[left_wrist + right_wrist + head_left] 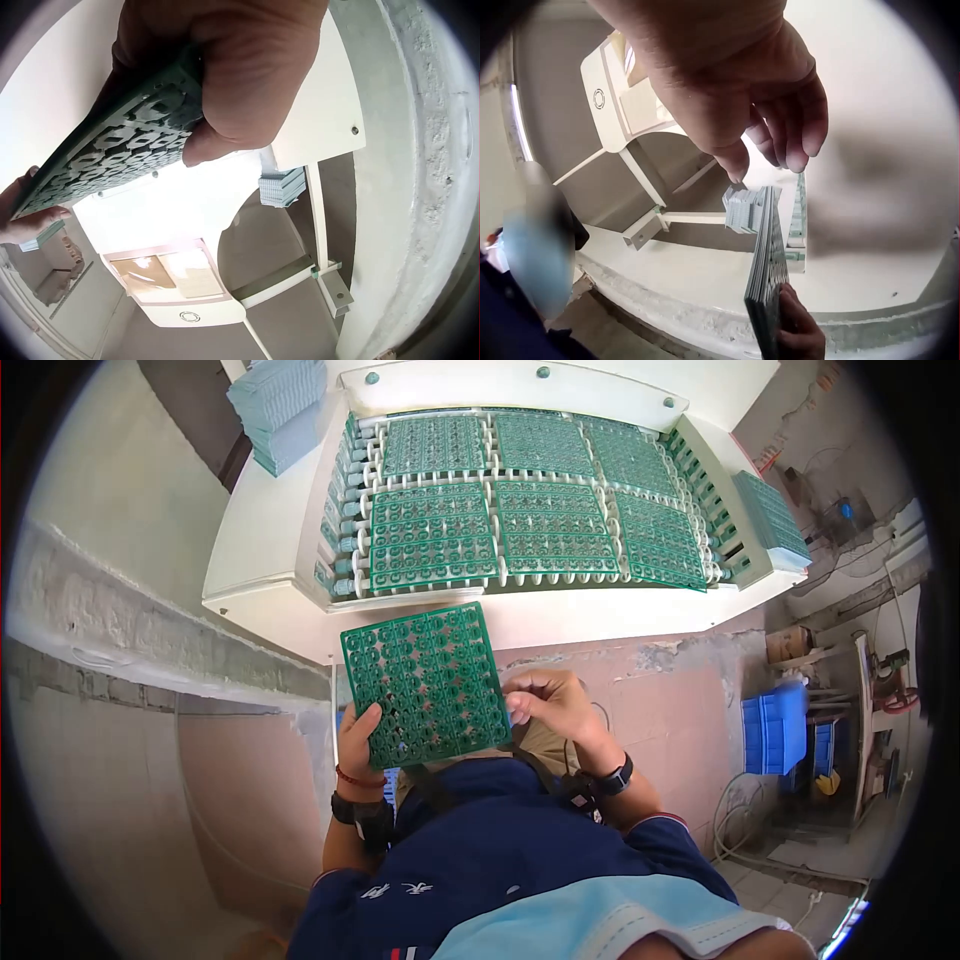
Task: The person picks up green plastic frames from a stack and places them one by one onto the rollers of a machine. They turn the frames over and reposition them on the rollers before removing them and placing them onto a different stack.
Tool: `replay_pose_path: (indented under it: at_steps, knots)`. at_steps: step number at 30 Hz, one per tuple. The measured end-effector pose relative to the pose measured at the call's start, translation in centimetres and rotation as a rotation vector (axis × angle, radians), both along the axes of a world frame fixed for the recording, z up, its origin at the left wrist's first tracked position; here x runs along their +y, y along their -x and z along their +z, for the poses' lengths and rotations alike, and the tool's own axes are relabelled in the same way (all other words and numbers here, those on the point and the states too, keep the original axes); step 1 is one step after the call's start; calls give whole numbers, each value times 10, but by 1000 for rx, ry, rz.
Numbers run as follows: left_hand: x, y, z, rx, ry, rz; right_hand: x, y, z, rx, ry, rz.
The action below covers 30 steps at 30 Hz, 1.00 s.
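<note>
In the head view my left hand (358, 745) grips the lower left edge of a stack of green circuit board panels (425, 685), thumb over the face. The panels are perforated with rows of ring shapes, and the right wrist view shows several layers in the stack (763, 285). Held in front of my body, the stack stands tilted. My right hand (560, 705) is beside its right edge, fingers loosely bent. From the right wrist, that hand (735, 97) has nothing between thumb and fingers, and its fingertips hang above the stack's edge.
A white roller conveyor (500, 585) ahead carries green panels (435, 535) in two rows. Stacked panels stand on its left side (280, 420) and right side (772, 520). Blue crates (772, 732) sit at the right near a shelf. A concrete ledge (150, 645) runs along the left.
</note>
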<state>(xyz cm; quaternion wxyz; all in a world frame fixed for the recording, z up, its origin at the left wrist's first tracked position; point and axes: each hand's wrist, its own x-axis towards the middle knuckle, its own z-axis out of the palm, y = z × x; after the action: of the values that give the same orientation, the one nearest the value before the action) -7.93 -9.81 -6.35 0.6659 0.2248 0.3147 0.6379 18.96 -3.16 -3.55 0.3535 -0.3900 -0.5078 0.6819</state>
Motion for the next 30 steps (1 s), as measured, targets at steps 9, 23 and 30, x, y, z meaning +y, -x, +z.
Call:
replay_pose_path:
  at_steps: [9,23,30]
  knots:
    - [9,-10,13,-190,55,46,-8,13,-5,-146,-27,-83]
    - [8,-3,1,13,41,41,-20,15,6,-339,-259,-103]
    - [8,-8,12,48,32,55,-29,13,24,-544,-400,-127]
